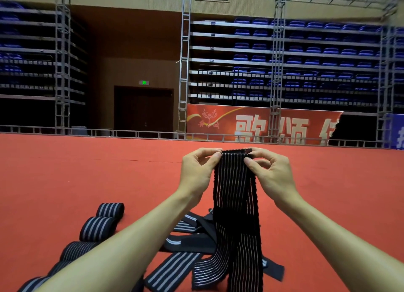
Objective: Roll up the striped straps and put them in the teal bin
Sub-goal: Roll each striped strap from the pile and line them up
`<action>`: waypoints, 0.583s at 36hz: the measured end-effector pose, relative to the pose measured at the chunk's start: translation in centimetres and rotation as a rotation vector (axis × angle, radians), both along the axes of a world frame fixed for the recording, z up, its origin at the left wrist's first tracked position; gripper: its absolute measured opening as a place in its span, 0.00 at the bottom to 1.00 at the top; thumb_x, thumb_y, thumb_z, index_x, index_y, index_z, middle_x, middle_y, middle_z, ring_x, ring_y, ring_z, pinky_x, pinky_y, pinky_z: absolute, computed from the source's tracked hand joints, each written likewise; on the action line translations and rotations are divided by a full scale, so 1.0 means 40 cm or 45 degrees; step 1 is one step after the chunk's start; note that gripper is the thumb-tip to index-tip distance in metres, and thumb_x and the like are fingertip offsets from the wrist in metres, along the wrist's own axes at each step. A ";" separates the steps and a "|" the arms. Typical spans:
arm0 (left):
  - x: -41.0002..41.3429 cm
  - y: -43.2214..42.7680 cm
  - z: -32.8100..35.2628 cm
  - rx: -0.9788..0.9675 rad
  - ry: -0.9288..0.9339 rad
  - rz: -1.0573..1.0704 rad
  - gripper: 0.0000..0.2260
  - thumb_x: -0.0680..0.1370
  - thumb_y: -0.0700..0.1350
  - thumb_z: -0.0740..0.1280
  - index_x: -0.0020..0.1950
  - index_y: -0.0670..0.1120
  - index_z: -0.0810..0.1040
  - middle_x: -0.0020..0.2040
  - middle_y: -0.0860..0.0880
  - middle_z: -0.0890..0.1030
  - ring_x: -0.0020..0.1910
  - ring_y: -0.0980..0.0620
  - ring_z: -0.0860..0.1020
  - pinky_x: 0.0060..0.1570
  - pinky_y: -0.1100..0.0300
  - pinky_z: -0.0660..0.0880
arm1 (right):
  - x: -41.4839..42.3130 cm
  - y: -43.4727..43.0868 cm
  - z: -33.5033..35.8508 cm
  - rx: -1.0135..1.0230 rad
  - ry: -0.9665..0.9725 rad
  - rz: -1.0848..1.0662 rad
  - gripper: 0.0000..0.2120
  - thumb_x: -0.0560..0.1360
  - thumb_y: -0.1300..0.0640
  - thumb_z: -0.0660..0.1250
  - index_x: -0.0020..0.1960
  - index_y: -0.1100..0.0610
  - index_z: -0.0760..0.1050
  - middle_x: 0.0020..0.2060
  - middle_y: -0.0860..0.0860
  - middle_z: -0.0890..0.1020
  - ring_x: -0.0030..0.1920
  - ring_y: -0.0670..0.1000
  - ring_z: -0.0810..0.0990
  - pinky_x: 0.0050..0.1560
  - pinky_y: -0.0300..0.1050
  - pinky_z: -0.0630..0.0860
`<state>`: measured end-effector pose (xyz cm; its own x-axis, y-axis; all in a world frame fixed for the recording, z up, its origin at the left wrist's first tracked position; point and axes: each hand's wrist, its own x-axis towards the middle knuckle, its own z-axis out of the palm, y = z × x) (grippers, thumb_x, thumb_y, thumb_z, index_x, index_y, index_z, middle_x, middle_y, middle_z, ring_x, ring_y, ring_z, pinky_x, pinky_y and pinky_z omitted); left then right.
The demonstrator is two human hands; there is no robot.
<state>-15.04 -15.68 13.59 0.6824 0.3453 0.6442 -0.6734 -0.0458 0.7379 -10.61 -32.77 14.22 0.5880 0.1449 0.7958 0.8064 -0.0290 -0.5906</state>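
The left hand (196, 169) and right hand (271, 171) each keep a closed, pinching grip on the top edge of a striped strap (236, 193) hanging to the red carpet (87, 182), so rolling seems barely begun, needing tight, even turns next.

Top corners of the striped strap (236, 193) were hidden under the fingertips of the left hand (196, 171) and right hand (272, 174). Its lower end ran past the frame edge below both hands.
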 end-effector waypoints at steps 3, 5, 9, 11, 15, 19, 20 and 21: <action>-0.004 -0.006 0.003 0.001 -0.015 -0.001 0.07 0.77 0.33 0.69 0.43 0.43 0.83 0.45 0.46 0.86 0.47 0.50 0.83 0.55 0.54 0.79 | 0.000 0.000 0.000 0.040 -0.035 -0.017 0.08 0.75 0.65 0.72 0.44 0.53 0.82 0.52 0.49 0.85 0.44 0.47 0.85 0.49 0.45 0.81; -0.007 -0.010 0.005 0.009 -0.021 -0.001 0.08 0.77 0.32 0.69 0.41 0.43 0.83 0.46 0.46 0.86 0.47 0.50 0.83 0.53 0.55 0.79 | -0.001 0.002 -0.003 0.076 -0.037 -0.019 0.08 0.75 0.65 0.72 0.45 0.53 0.83 0.52 0.48 0.85 0.45 0.48 0.85 0.49 0.43 0.81; -0.010 -0.012 0.008 0.021 -0.017 0.008 0.08 0.76 0.31 0.70 0.41 0.42 0.83 0.46 0.46 0.86 0.46 0.52 0.83 0.51 0.58 0.79 | -0.008 0.003 -0.008 0.135 0.001 0.007 0.05 0.76 0.66 0.71 0.47 0.57 0.82 0.45 0.52 0.86 0.40 0.51 0.86 0.43 0.47 0.83; -0.012 -0.010 0.008 0.024 -0.010 0.021 0.07 0.76 0.32 0.71 0.41 0.43 0.83 0.45 0.47 0.86 0.45 0.52 0.84 0.51 0.58 0.79 | -0.014 0.004 -0.009 0.153 0.003 0.022 0.05 0.76 0.66 0.71 0.48 0.57 0.82 0.42 0.50 0.86 0.39 0.51 0.86 0.41 0.45 0.83; -0.015 -0.007 0.009 0.014 0.008 0.035 0.06 0.75 0.32 0.72 0.42 0.43 0.83 0.45 0.46 0.86 0.44 0.53 0.84 0.50 0.59 0.80 | -0.022 0.006 -0.009 0.154 -0.003 0.031 0.05 0.76 0.65 0.71 0.49 0.57 0.82 0.43 0.49 0.86 0.39 0.50 0.86 0.40 0.43 0.83; -0.017 -0.005 0.009 -0.004 0.013 0.056 0.05 0.75 0.32 0.72 0.43 0.42 0.83 0.45 0.42 0.86 0.44 0.51 0.84 0.51 0.56 0.81 | -0.028 0.011 -0.008 0.160 -0.037 0.018 0.08 0.75 0.65 0.72 0.48 0.53 0.81 0.44 0.48 0.86 0.43 0.47 0.86 0.42 0.41 0.82; -0.017 -0.004 0.008 -0.008 0.010 0.057 0.06 0.74 0.32 0.72 0.43 0.42 0.82 0.45 0.43 0.86 0.44 0.51 0.84 0.49 0.57 0.81 | -0.029 0.012 -0.007 0.159 -0.058 -0.006 0.09 0.75 0.65 0.72 0.48 0.52 0.81 0.44 0.48 0.85 0.45 0.45 0.85 0.44 0.39 0.81; -0.017 -0.004 0.008 -0.017 0.005 0.055 0.06 0.74 0.31 0.72 0.43 0.42 0.80 0.44 0.43 0.86 0.43 0.52 0.84 0.48 0.58 0.80 | -0.029 0.013 -0.007 0.163 -0.069 -0.022 0.10 0.74 0.65 0.73 0.48 0.51 0.80 0.45 0.47 0.85 0.47 0.44 0.84 0.44 0.38 0.80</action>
<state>-15.72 -15.82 13.90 0.6691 0.3831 0.6368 -0.6681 -0.0652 0.7412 -11.78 -32.26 13.96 0.5455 0.0301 0.8376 0.8371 0.0297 -0.5462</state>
